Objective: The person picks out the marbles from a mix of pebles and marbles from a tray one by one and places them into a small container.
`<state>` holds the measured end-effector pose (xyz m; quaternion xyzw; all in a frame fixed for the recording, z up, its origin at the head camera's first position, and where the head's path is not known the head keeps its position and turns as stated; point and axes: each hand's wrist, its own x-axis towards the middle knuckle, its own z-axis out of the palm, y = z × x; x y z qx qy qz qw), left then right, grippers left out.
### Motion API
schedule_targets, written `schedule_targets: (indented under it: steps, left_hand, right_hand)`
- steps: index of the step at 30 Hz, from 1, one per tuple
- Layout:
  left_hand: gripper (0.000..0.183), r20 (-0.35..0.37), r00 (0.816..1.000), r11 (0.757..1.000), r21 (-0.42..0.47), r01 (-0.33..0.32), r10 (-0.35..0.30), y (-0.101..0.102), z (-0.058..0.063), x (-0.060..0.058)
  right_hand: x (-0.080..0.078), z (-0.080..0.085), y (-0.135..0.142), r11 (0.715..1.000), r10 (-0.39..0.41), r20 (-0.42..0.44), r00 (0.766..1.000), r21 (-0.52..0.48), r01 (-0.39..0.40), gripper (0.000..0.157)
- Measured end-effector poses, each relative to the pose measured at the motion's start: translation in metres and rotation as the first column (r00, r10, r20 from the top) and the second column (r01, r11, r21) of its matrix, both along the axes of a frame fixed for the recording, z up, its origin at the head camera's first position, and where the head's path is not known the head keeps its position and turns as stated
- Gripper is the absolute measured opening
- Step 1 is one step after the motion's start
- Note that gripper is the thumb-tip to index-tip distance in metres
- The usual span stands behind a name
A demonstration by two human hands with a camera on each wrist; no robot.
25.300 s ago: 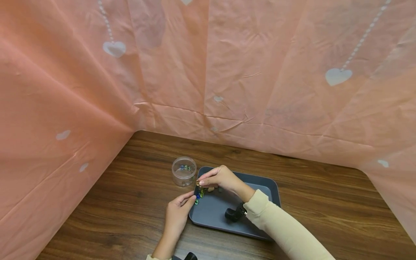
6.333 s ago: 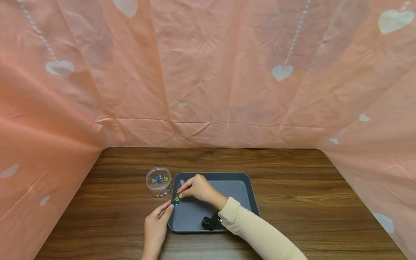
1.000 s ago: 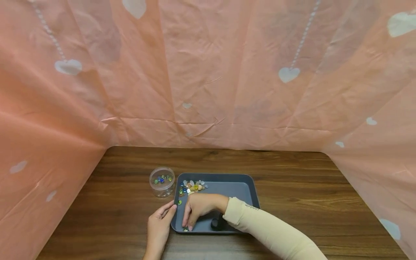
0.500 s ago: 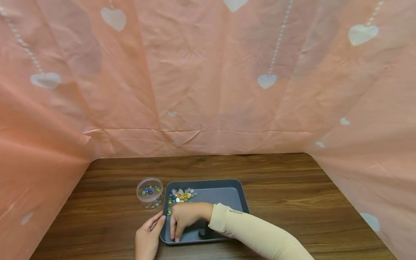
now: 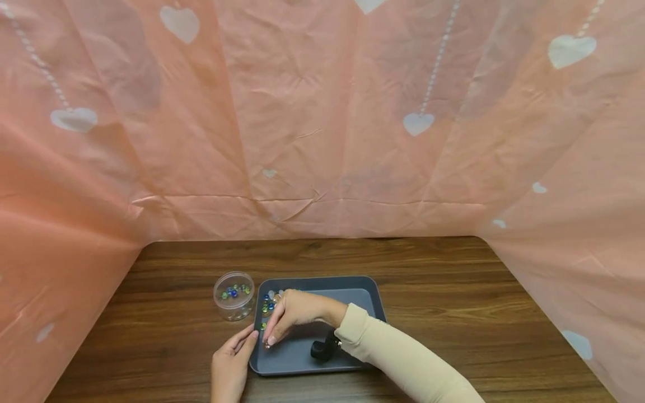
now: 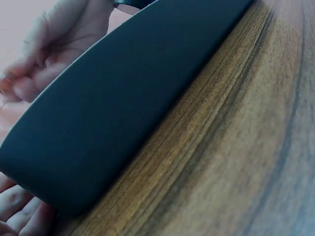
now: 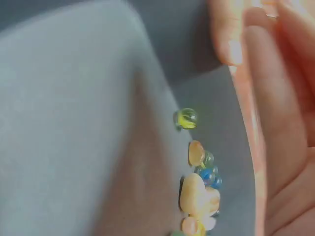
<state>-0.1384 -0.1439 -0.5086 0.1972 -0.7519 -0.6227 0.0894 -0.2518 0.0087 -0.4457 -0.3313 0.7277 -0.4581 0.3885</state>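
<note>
In the head view my right hand [image 5: 297,313] is over the left part of the grey tray [image 5: 332,362]. Its thumb and fingers pinch a small shiny marble [image 5: 267,345], mostly covered by the fingertips. My left hand [image 5: 230,361] grips the tray's left rim, and the right wrist view shows a thumb [image 7: 229,42] on that rim. A yellow-green marble [image 7: 187,118] lies apart along the left wall. Past it, several blue and green marbles [image 7: 207,175] mix with pale pebbles [image 7: 193,193]; my right hand hides part of this pile in the head view.
Left of the tray stands a clear round jar [image 5: 234,308] without a lid, with several blue and green marbles inside. The wooden table [image 5: 433,291] ends at a pink curtain [image 5: 322,140] behind and at both sides.
My right hand has picked the marble up from the tray's near left corner and moved it away from me. Since the oldest frame, marbles in the jar have increased. My left hand stays at the rim.
</note>
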Motion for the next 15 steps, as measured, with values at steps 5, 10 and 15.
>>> schedule_targets:
  steps: [5,10,15]
  left_hand:
    - [0.037,-0.013,1.000,1.000,-0.003,-0.008,0.008,0.000,0.000,0.001]
    - [0.038,-0.022,1.000,1.000,0.023,-0.015,0.016,0.001,-0.001,0.001]
    - [0.039,-0.025,1.000,0.999,0.042,-0.014,0.015,0.001,0.000,0.000]
  right_hand:
    - [-0.010,-0.005,0.003,0.964,-0.188,0.273,0.943,-0.130,0.230,0.025]
    - [-0.016,-0.008,0.004,0.919,-0.266,0.373,0.889,-0.178,0.350,0.032]
    - [-0.021,-0.004,-0.004,0.894,-0.302,0.370,0.878,-0.209,0.396,0.032]
